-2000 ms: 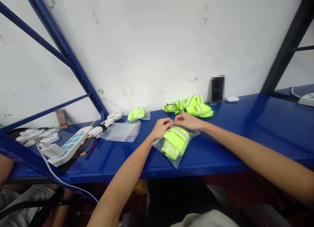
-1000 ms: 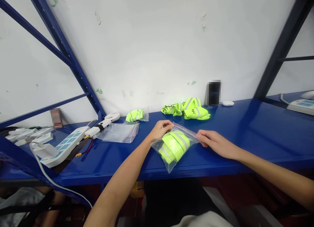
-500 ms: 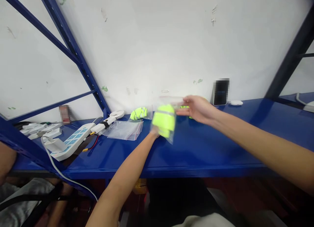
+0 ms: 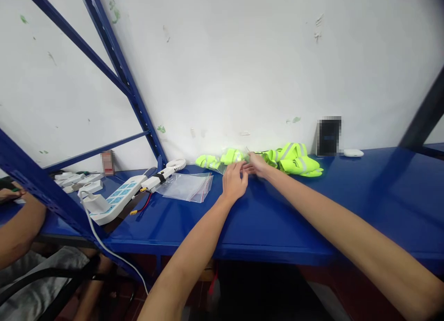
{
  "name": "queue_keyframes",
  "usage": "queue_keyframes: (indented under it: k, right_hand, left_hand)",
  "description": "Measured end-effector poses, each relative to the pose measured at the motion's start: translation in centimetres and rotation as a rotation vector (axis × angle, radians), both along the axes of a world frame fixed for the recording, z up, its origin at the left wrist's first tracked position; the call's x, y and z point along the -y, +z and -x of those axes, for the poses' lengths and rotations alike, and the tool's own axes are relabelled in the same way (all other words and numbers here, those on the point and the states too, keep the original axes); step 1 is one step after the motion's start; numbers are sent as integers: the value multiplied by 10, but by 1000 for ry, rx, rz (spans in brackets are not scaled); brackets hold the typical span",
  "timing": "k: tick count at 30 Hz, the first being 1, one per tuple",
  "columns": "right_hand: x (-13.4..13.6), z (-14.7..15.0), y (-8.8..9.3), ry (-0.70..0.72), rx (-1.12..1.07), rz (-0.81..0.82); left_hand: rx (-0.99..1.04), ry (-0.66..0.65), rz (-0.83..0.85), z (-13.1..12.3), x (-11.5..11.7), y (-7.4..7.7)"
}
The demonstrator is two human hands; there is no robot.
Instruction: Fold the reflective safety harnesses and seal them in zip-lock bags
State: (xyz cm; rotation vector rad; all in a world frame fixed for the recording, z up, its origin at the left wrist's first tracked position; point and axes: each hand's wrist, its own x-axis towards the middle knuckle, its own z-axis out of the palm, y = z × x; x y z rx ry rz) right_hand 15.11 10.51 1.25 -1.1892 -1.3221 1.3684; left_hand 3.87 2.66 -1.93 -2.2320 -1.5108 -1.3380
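My left hand (image 4: 235, 181) rests at the back of the blue table, fingers stretched out and thumb apart, against the front of a bagged fluorescent yellow reflective garment (image 4: 233, 155). Close beside it, my right hand (image 4: 258, 164) pinches the right edge of that clear plastic bag, though its fingertips are partly hidden. A second bagged yellow garment (image 4: 208, 162) lies just to the left. Right of my hands, loose yellow garments with silver strips (image 4: 300, 165) are heaped against the wall.
Flat clear zip bags (image 4: 187, 187) lie left of my hands. Beyond them are a small white fan (image 4: 176, 164), a power strip (image 4: 120, 198) and a blue rack post (image 4: 138, 108). A dark-screened device (image 4: 329, 137) and a white case (image 4: 353, 153) stand right. Another person's arm (image 4: 26, 226) shows far left.
The bagged garment has moved from mid-air in front of me to the back of the table, beside the other bag. Both hands went with it, and my left hand has let go.
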Motion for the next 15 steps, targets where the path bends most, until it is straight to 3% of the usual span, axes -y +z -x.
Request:
queue_keyframes:
  k: [3, 7, 9, 10, 15]
  right_hand:
    - [-3, -15, -1, -55, 195, -93]
    - [-14, -38, 19, -174, 461, -374]
    - [-26, -50, 28, -173, 867, -629]
    - [-33, -56, 32, -146, 1035, -679]
    - [-69, -70, 43, -53, 1198, -516]
  left_hand:
    - [-168, 61, 2, 6, -6, -2]
    - [-347, 132, 85, 17, -17, -6]
    - [-414, 153, 106, 22, -24, -6]
    - [-446, 164, 107, 23, -29, -6]
    - [-619, 114, 179, 26, -59, 1]
